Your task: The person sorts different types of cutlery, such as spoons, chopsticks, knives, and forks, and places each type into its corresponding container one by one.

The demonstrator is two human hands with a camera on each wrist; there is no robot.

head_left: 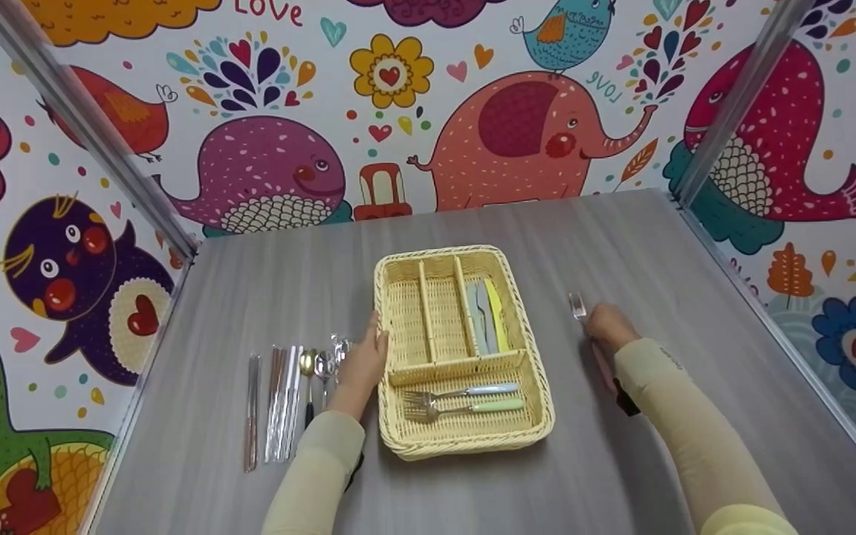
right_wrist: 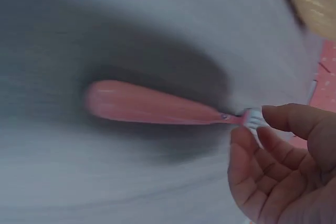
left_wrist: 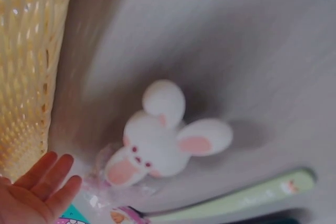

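My left hand (head_left: 362,365) is at the left side of a woven basket (head_left: 465,451), its fingers extended toward the wall. In the left wrist view, the fingers (left_wrist: 63,198) are straight and hold nothing. On the table to the basket's right lies a fork (right_wrist: 157,104) with a pink handle, its tines pointing away. My right hand (head_left: 612,327) is over the fork's neck. Its thumb and bent fingers (right_wrist: 239,182) are on either side, and a gap shows between the tips. The basket's front compartment holds two forks (head_left: 487,406); its right rear compartment holds knives (head_left: 484,319).
Left of the basket lie chopsticks (head_left: 252,412), wrapped utensils (head_left: 283,405), a gold-bowled spoon (head_left: 307,362) and a silver spoon (head_left: 325,364). A white rabbit-shaped piece (left_wrist: 157,142) and a green handle (left_wrist: 252,195) lie near my left hand. Patterned walls (head_left: 272,163) border the table.
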